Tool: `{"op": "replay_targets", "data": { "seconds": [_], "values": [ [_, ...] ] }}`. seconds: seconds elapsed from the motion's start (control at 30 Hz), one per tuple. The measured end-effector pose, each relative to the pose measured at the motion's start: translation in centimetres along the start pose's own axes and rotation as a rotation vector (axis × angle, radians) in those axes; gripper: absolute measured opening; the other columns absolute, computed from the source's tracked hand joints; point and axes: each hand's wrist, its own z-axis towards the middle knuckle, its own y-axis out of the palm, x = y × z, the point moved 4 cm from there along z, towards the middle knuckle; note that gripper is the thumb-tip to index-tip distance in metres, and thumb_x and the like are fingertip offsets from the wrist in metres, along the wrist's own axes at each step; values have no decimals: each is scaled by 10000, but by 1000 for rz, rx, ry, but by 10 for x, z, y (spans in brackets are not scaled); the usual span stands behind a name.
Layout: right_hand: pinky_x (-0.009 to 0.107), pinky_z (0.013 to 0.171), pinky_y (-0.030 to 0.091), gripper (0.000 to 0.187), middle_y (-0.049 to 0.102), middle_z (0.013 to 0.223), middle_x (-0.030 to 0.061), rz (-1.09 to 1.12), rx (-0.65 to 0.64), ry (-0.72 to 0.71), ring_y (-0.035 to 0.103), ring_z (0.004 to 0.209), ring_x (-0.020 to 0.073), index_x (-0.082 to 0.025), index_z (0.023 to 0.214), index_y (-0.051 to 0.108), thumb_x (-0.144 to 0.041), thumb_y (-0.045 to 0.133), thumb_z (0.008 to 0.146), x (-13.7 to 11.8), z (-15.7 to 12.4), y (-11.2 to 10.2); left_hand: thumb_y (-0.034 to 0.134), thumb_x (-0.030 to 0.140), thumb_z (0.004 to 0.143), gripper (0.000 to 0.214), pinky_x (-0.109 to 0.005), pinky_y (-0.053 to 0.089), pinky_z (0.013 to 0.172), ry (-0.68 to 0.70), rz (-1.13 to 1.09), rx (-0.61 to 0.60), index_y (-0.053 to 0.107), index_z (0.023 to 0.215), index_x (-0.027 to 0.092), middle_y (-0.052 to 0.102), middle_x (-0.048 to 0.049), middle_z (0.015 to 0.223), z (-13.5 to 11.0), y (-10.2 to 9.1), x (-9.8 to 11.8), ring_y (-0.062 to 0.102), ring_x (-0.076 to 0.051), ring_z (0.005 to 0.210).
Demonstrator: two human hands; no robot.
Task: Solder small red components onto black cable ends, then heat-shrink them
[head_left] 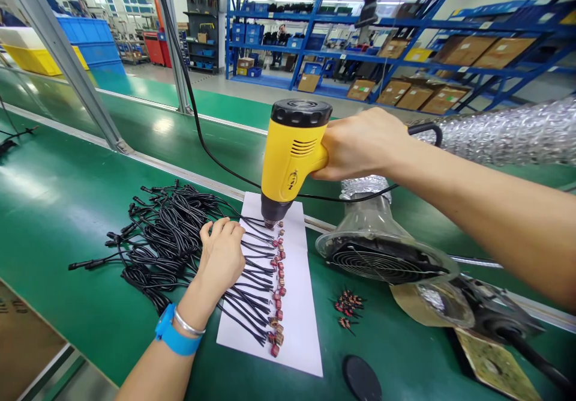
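My right hand (364,143) grips the handle of a yellow heat gun (292,155), whose black nozzle points down at the far end of a row of small copper-and-red wound coils (281,281). The coils sit at the ends of black cables (252,272) laid side by side across a white sheet (294,335). Over the cables at the sheet's left edge, my left hand (222,251) is closed with curled fingers on some of them; its fingertips are partly hidden. Left of it lies a bundle of coiled black cables (175,227) with connectors.
A fume extraction hood (387,251) with a fan grille and foil duct (504,128) stands to the right. Loose small coils (348,305) and a black round disc (361,378) lie on the green bench (58,233). The heat gun's cord trails right; another black cord (198,125) hangs from above.
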Motion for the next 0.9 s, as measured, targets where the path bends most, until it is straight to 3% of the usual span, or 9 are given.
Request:
{"op": "replay_targets", "data": {
  "seconds": [0.13,0.33,0.6,0.8,0.9],
  "values": [
    [282,481,232,505,720,789,90,6,-9,-2,603,597,227,-197,931,696,-605,523,691,-1,2,-1,439,55,827,356,-512,245,1053,1,3,12,639,1075,214,679,-65,1192,0,-1,-1,499,-286,1245],
    [291,505,261,525,722,837,83,9,-1,47,599,605,234,-222,1024,681,-605,532,698,6,3,-2,449,46,810,364,-514,242,1054,-5,0,12,640,1069,216,683,-68,1186,0,-2,-1,504,-287,1240],
    [277,463,254,565,680,697,95,-60,-77,51,564,542,212,-191,931,719,-649,523,665,20,-10,2,455,49,793,372,-514,239,1057,6,-7,5,635,1076,211,683,-72,1185,0,-5,2,500,-281,1249],
    [283,474,254,579,698,740,93,-29,-59,49,585,584,232,-204,985,722,-635,518,658,13,-12,-1,472,48,766,372,-522,242,1057,15,-21,-16,664,1037,215,683,-68,1194,-1,-2,0,498,-292,1246],
    [292,477,250,547,703,739,103,-10,-56,37,595,596,242,-192,919,721,-626,512,659,7,-11,-3,478,51,754,378,-524,240,1061,18,-25,-13,674,1028,223,682,-61,1195,-1,-2,0,496,-291,1247]
  ]
}}
